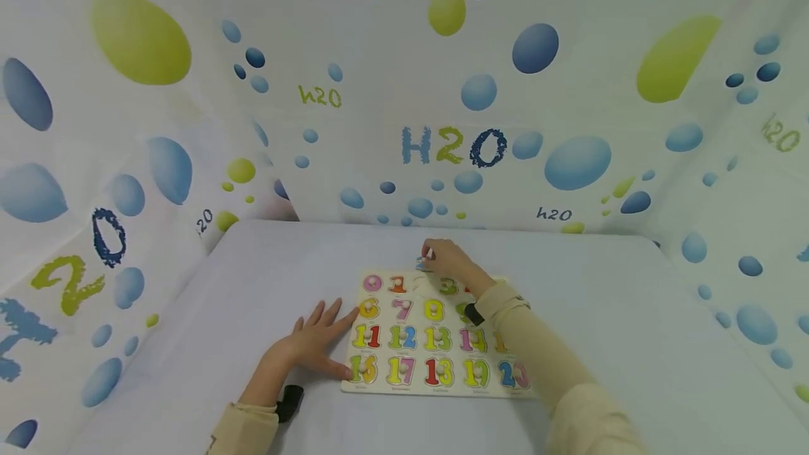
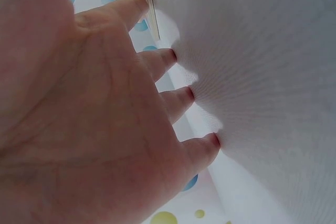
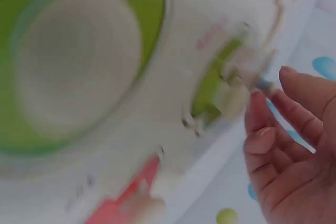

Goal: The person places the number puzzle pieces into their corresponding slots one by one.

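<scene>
A wooden number puzzle board (image 1: 420, 390) lies on the white table, with coloured, knobbed number pieces in its recesses. Between the orange 1 (image 1: 397, 284) and the green 3 (image 1: 448, 286), one recess holds no piece. My right hand (image 1: 447, 258) pinches a small blue number piece (image 1: 421, 264) at the board's far edge; the fingers partly hide it. In the right wrist view the blue piece (image 3: 265, 85) shows between thumb and fingertips. My left hand (image 1: 312, 343) is spread at the board's left side, thumb and index at its edge, other fingertips (image 2: 214, 141) on the table.
White table surface (image 1: 632, 328) surrounds the board on both sides. Behind and beside it hang white curtains (image 1: 379, 48) with blue and green drops and H2O lettering. My right forearm (image 1: 550, 343) crosses over the board's right part, covering several pieces.
</scene>
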Demonstrator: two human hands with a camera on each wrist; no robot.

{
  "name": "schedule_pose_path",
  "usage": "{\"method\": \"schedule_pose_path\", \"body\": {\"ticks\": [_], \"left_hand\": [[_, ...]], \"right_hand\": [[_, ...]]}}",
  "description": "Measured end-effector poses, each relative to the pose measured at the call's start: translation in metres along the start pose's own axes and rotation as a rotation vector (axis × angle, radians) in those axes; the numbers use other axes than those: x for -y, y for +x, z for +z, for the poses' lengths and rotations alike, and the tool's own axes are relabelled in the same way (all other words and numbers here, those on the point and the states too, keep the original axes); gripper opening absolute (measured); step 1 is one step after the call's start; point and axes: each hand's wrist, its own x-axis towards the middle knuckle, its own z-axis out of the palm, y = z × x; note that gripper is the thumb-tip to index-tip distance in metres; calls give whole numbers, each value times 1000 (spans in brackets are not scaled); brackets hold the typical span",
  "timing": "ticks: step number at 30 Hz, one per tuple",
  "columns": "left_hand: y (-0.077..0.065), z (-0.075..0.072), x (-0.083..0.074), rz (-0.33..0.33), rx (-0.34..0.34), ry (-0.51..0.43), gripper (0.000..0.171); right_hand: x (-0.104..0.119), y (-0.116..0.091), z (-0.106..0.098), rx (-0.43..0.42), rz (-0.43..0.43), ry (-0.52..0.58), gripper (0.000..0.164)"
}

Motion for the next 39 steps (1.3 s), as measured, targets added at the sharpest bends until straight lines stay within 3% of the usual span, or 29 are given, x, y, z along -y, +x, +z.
{"method": "schedule_pose_path", "body": {"ticks": [5,10,14,19,23,34,39], "left_hand": [[0,6,3,-9,0,40,105],[3,2,4,-6,5,66,104],[3,-2,4,-17,9,70,104],[2,-2,6,-22,13,52,105],[3,1,5,-16,17,36,105],[5,2,2,-16,41,45,105],[4,-2,2,-25,39,38,104]], "right_hand": [[2,6,15,-61,-17,5,5],[7,1,6,-112,-41,82,5],[15,-9,-2,4,-56,105,5],[24,-19,-1,118,-66,39,4],[25,-23,4,126,-42,19,4],[27,-24,6,172,47,98,3],[27,-28,-4,201,56,164,25]]}}
